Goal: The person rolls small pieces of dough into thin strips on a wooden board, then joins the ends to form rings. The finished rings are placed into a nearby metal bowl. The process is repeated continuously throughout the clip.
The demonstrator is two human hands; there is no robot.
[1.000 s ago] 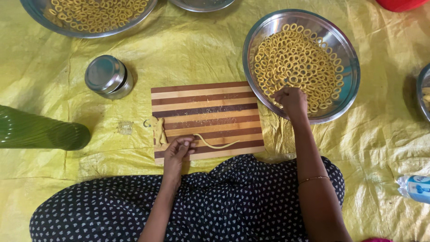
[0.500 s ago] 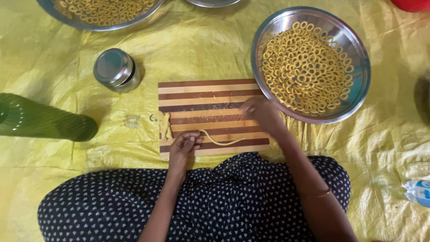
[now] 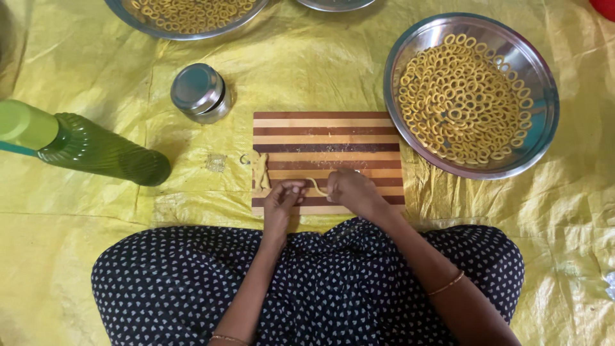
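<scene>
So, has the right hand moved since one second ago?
Yes. The right hand was at the steel bowl of dough rings; it now rests on the striped board, at the dough strand by the left hand.

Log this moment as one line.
left hand: pinching dough strip | right hand: on same strip | surface: striped cutting board

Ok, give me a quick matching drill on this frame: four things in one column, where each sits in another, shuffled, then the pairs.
Things:
1. green bottle
2. small steel tin
3. dough strand
4. steel bowl of rings

Places:
A. on the striped board, between left hand and right hand
B. right of the board
C. lying far left on the yellow sheet
D. beyond the board's left corner

Pairs: 1-C, 2-D, 3-A, 4-B
</scene>
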